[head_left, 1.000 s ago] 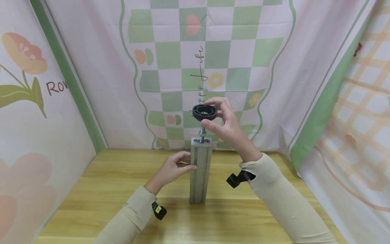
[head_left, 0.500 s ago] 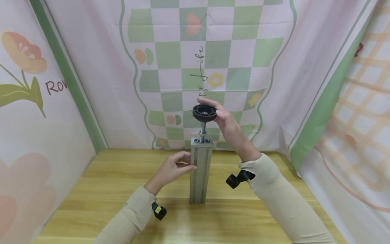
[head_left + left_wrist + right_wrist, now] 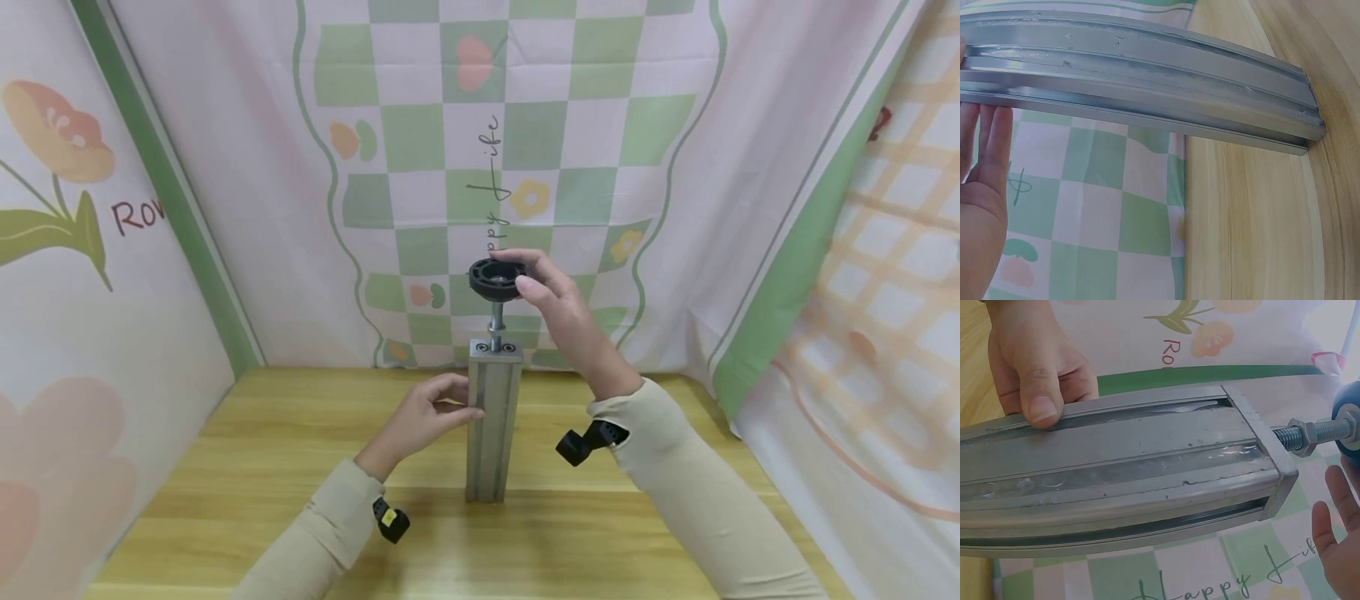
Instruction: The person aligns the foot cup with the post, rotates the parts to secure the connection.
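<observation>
An upright aluminium profile [image 3: 495,433] stands on the wooden table, with an end plate [image 3: 478,354] on top. My left hand [image 3: 423,417] grips its left edge, thumb on the near face and fingers behind. From the plate rises a threaded rod [image 3: 497,317] bearing a hex nut [image 3: 1302,437]. A round black levelling foot [image 3: 491,289] tops the rod, its hollow side up. My right hand [image 3: 566,312] holds the foot's right side, thumb at the near rim and fingers at the far rim. In the right wrist view, the foot [image 3: 1349,419] is cut off by the frame edge.
The wooden table [image 3: 300,433] ends at a checked green and white curtain [image 3: 536,133] behind the profile. Printed curtains also hang at the left and right. A small black camera mount [image 3: 393,521] sits on the left wrist, another camera mount [image 3: 588,440] on the right.
The right thumb has left the foot's near side, swung back along the fingers, then come onto the rim again. The foot has shifted slightly left. The left hand keeps its place.
</observation>
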Tool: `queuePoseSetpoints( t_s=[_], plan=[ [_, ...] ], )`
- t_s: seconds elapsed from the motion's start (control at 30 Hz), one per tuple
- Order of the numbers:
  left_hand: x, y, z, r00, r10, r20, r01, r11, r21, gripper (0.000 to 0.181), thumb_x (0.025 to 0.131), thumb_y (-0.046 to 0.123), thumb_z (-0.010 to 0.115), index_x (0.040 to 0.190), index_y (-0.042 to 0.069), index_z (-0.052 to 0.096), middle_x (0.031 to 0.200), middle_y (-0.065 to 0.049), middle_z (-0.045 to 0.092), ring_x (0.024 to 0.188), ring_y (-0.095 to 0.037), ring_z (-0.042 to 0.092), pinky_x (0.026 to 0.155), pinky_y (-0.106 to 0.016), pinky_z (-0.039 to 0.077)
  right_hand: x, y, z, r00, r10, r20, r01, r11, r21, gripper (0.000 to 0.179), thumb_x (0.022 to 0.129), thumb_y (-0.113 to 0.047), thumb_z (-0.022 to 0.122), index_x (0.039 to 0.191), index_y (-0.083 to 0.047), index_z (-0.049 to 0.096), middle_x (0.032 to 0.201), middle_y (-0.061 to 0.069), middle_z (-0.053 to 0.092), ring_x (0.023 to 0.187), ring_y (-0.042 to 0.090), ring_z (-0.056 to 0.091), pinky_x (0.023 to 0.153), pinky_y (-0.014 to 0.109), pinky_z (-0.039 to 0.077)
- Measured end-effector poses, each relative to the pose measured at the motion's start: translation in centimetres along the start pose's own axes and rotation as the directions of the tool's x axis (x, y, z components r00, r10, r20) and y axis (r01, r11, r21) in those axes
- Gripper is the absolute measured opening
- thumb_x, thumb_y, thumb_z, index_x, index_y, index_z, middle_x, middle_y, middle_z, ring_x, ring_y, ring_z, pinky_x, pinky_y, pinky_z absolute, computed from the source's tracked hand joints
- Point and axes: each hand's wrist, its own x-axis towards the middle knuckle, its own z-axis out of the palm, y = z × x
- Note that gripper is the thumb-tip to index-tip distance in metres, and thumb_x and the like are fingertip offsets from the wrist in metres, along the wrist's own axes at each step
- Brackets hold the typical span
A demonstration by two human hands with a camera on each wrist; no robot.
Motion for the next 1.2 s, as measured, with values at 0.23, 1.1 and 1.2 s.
queuePoseSetpoints(
  t_s=[0.23, 1.1, 1.2],
  plan=[
    [-0.1, -0.1, 0.0, 1.000, 0.005, -0.002, -0.005, 1.000, -0.004, 0.034, 0.089, 0.011, 0.079, 0.120, 0.003, 0.066, 0.104, -0.008, 0.068, 0.095, -0.021, 0.069, 0.082, -0.033, 0.061, -0.2, -0.1, 0.1, 0.996, 0.064, -0.067, -0.063, 0.998, 0.009, 0.042, 0.096, -0.028, 0.059, 0.133, -0.010, 0.051, 0.115, 0.017, 0.055, 0.099, 0.030, 0.058, 0.090, 0.035, 0.052],
    [-0.1, 0.2, 0.0, 1.000, 0.004, 0.011, -0.003, 1.000, -0.014, 0.034, 0.089, 0.012, 0.078, 0.119, 0.003, 0.066, 0.105, -0.008, 0.069, 0.096, -0.021, 0.069, 0.084, -0.032, 0.060, 0.3, -1.2, 0.3, 1.000, 0.014, 0.023, -0.015, 0.999, 0.028, 0.055, 0.106, -0.024, 0.018, 0.157, -0.004, 0.027, 0.159, 0.009, 0.032, 0.146, 0.028, 0.027, 0.123, 0.044, 0.014],
    [-0.1, 0.1, 0.0, 1.000, 0.010, 0.011, -0.010, 1.000, -0.014, 0.033, 0.089, 0.012, 0.078, 0.119, 0.003, 0.067, 0.104, -0.008, 0.069, 0.096, -0.021, 0.068, 0.084, -0.031, 0.060, 0.4, -1.0, 0.4, 0.999, -0.018, 0.045, 0.014, 0.996, 0.086, 0.055, 0.105, -0.020, 0.016, 0.156, 0.000, 0.027, 0.160, 0.013, 0.030, 0.148, 0.027, 0.024, 0.123, 0.041, 0.016]
  ],
)
